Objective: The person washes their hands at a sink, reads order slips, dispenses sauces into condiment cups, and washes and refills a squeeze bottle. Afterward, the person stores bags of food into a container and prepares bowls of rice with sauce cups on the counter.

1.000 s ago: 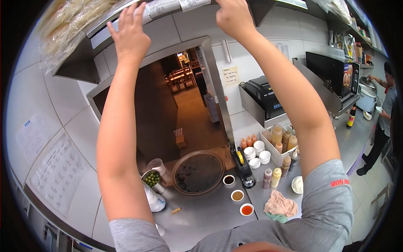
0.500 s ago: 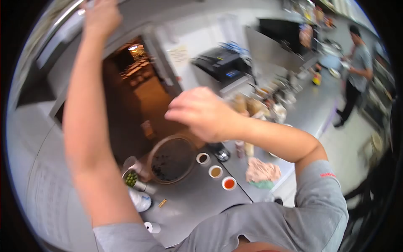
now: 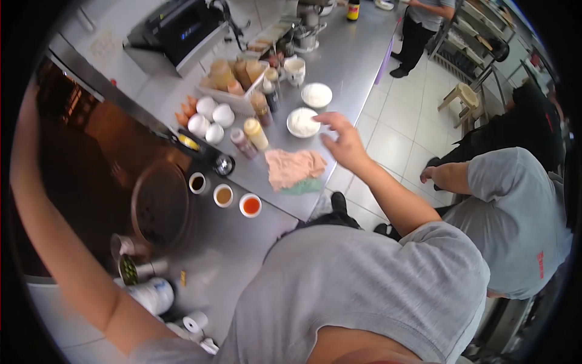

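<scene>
My right hand (image 3: 347, 144) reaches over the counter edge, thumb and fingers apart, the fingertips at the rim of a white bowl of what looks like rice (image 3: 303, 123). I cannot tell whether they touch it. A second such bowl (image 3: 316, 95) stands just behind. My left arm stretches up the far left side; my left hand (image 3: 29, 100) is blurred and dim at the picture's edge, its fingers not readable. Close to my right hand lie a crumpled pink cloth (image 3: 295, 168) and two squeeze bottles, one yellow (image 3: 256, 134) and one dark (image 3: 243, 144).
Three small cups of sauce, dark (image 3: 197, 183), brown (image 3: 224, 195) and red (image 3: 250, 205), sit beside a round brown tray (image 3: 160, 205). White cups (image 3: 206, 109) and a bin of bottles (image 3: 236, 79) stand behind. A co-worker in grey (image 3: 515, 224) is close on my right.
My view has swung to the right. My right hand has gone from above the tray to the bowls. My left hand has left the upper rail area and sits lower at the left edge.
</scene>
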A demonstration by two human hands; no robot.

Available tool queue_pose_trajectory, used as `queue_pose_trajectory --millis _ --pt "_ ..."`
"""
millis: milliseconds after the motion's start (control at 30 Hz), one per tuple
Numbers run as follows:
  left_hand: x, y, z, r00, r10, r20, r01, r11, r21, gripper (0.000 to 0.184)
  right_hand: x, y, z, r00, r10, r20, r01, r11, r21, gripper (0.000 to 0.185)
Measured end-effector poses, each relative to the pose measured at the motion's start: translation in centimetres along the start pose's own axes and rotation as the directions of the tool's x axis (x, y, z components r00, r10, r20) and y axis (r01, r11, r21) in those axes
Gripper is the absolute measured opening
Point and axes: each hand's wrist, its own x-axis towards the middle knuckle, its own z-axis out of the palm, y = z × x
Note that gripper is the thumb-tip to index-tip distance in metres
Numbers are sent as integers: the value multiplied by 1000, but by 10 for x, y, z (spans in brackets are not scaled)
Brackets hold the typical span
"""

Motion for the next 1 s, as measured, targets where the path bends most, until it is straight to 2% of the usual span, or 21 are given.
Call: queue_pose_trajectory --millis 33,100,133,167,200,233,267,333,367,433,500,533,600,667,733,800,900,967,1000 --pt "-27 32 4 1000 -13 21 18 973 -230 54 -12 12 -6 993 121 -10 -120 993 14 40" --pt "-71 136 -18 941 -60 332 186 914 -361 36 -30 56 -10 928 372 18 -373 927 38 40" --pt "-94 171 -15 898 -63 436 296 819 -492 36 -37 74 -11 871 490 30 -491 870 44 40" --pt "-126 198 -5 864 -58 500 395 694 -602 37 -38 87 -15 847 531 38 -531 847 17 40" --pt "-149 227 5 776 -144 614 577 554 -600 37 -32 100 -19 824 565 41 -565 825 -10 41" --pt "-171 258 16 649 -292 703 757 339 -559 39 -26 113 -20 801 597 44 -596 802 -39 41" --pt "-192 289 26 476 -398 784 871 89 -484 40 -21 125 -17 801 596 62 -594 803 -42 41" --pt "-233 348 46 229 -475 850 931 -148 -333 43 5 154 -13 814 572 102 -570 820 -52 42" --pt "-242 374 53 151 -457 877 946 -190 -262 47 19 170 -7 815 567 120 -565 823 -54 45" --pt "-242 413 68 -17 -433 901 957 -268 -111 56 52 190 4 880 469 73 -461 881 -107 46" --pt "-240 429 89 -120 -532 838 972 -236 -10 71 87 203 23 944 320 76 -316 947 -60 47" --pt "-238 432 103 -164 -577 800 975 -217 43 79 107 194 31 949 268 167 -272 962 1 47" --pt "-237 427 143 -216 -718 661 966 -258 36 96 136 159 49 932 161 324 -212 969 128 47" --pt "-237 423 189 -339 -723 602 908 -420 6 102 146 140 79 822 -21 569 -136 964 231 52" --pt "-241 421 219 -362 -737 571 905 -424 27 101 141 111 110 791 -348 504 105 888 448 55" --pt "-259 427 240 -364 -770 524 912 -408 33 99 137 92 137 768 -466 439 323 874 363 55" --pt "-279 428 248 -356 -806 474 932 -345 113 89 142 102 160 606 -422 674 234 905 357 51" --pt "-270 420 242 -374 -782 499 925 -274 264 79 146 112 151 696 -457 554 239 875 421 47" --pt "-270 419 243 -361 -791 493 930 -269 249 76 152 116 140 736 -467 489 247 859 449 45"
